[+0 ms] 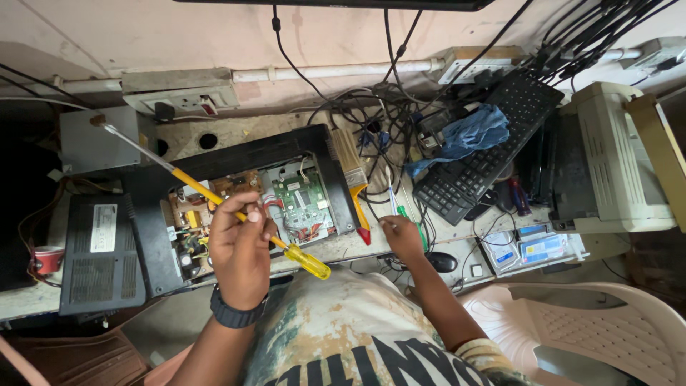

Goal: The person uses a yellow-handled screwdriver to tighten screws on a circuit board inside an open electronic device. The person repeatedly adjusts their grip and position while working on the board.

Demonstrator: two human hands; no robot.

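My left hand [239,250] grips a long screwdriver [214,196] by its shaft, the yellow handle pointing toward me and the metal tip up and to the left. Under it lies an opened black device [243,161] with green and brown circuit boards [300,200] showing. My right hand [401,236] rests on the bench to the right of the device, fingers on a green-handled screwdriver [407,214]. A paintbrush with an orange handle [355,187] lies between the device and that hand.
A black keyboard [493,150] with a blue cloth [468,132] on it lies at the right, beside a beige printer [614,164]. A black box [100,254] sits at the left, a tangle of cables [371,107] behind, a mouse [441,261] and a pink plastic chair [586,329] nearby.
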